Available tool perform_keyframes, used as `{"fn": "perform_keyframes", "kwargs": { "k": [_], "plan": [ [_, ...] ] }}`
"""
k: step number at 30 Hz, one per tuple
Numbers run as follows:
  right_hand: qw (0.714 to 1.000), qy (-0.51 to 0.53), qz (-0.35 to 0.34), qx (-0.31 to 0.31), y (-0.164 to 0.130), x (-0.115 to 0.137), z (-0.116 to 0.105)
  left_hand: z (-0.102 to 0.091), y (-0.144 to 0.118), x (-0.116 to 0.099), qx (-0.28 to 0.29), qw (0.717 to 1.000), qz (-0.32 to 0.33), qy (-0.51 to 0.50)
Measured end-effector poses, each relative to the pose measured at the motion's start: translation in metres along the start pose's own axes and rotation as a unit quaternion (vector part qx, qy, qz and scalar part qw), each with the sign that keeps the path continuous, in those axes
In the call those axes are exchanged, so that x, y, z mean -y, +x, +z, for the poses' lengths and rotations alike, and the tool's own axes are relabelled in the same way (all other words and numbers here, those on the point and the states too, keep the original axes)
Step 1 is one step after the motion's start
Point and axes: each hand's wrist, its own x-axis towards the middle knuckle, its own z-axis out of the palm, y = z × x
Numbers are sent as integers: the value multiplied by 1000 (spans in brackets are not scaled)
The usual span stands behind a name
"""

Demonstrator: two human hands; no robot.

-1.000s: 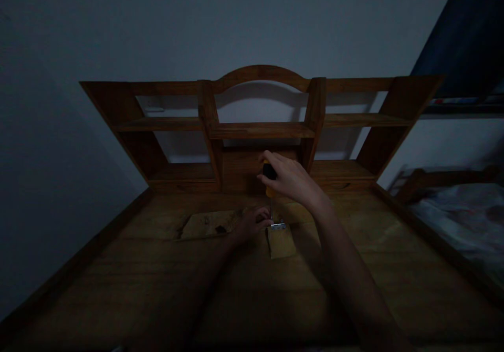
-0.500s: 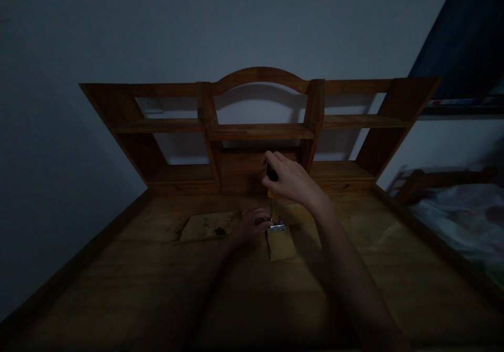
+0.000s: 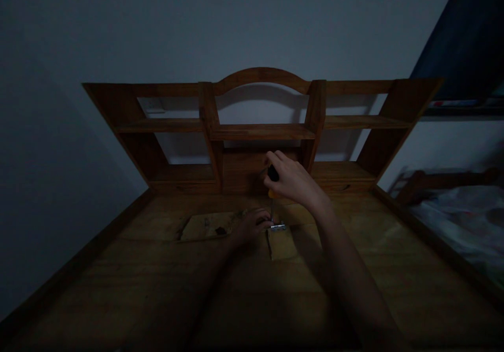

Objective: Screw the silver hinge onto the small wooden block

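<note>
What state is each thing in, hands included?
Right hand: closed around the screwdriver.
Screwdriver: held roughly upright, tip down.
Left hand: fingers bent near the tip; grip unclear.
Metal fitting: at the tan piece's far edge.
Tan piece: lying flat.
Right drawer: appears shut.

Our bare, firmly curled right hand (image 3: 290,180) hangs at one o'clock from our lower, loosely bent bare left hand (image 3: 250,226).

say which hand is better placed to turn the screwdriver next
Likely the right hand: it grips the screwdriver by its handle, above the metal hinge; the left hand is low, beside the shaft.
</note>
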Motion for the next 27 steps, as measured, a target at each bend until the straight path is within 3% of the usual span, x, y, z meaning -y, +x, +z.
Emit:
{"fn": "perform_keyframes", "kwargs": {
  "k": [15, 21, 27],
  "plan": [
    [998, 49, -12, 30, -1, -1, 1, 4, 0, 4, -37, 999, -9, 19],
    [999, 46, -7, 26, -1, 3, 1, 7, 1, 3, -35, 998, -53, 20],
    [999, 37, -16, 24, -1, 0, 1, 9, -2, 7, -37, 997, -41, 47]
  ]
}}
